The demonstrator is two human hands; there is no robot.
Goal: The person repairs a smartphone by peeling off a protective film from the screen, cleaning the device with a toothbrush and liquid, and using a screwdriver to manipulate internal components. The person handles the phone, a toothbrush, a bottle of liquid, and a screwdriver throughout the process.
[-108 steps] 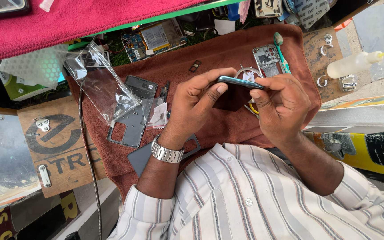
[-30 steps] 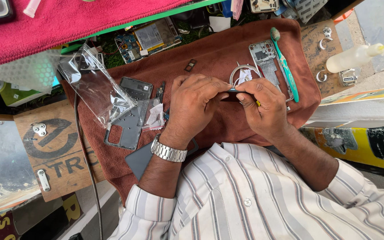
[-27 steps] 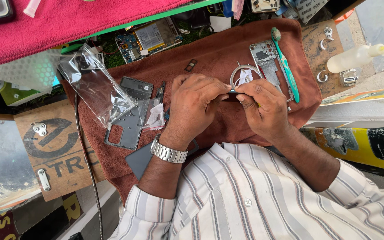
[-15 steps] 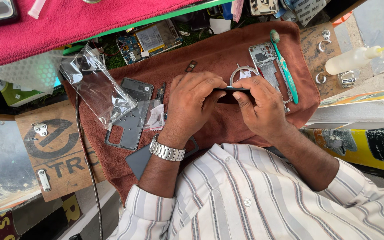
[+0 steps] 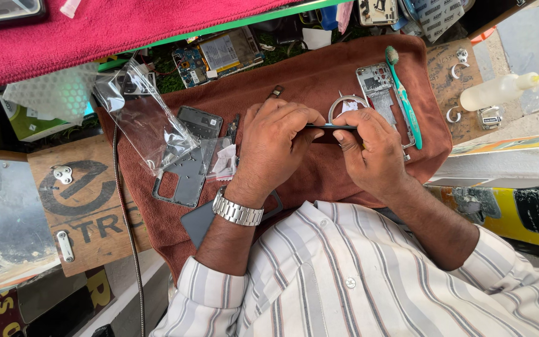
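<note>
Cloth: rust-brown towel [image 5: 319,81] covers the surface under both your hands, well littered with phone parts.
Left hand: your left hand [image 5: 276,146], steel watch [image 5: 237,211] at the wrist, curls its fingers [image 5: 294,118] closed over the near end of the thin dark phone [image 5: 329,127].
Right hand: your right hand [image 5: 372,153] pinches the far end, fingers [image 5: 360,120] pressed tight along the edge.
Phone: held edge-on between the two hands, lifted just above the towel.
Change: a few seconds back the right hand worked a small tool at the phone's edge; now no tool shows, and both hands have closed in to squeeze along the rim. I judge this as pressing or easing the casing by hand.
Beyond the fingers: a teal toothbrush [image 5: 405,93] and a bare metal frame [image 5: 378,87] lie just past your right hand.
Left of the fingers: a grey back cover [image 5: 185,168] and a clear plastic bag [image 5: 141,115].
</note>
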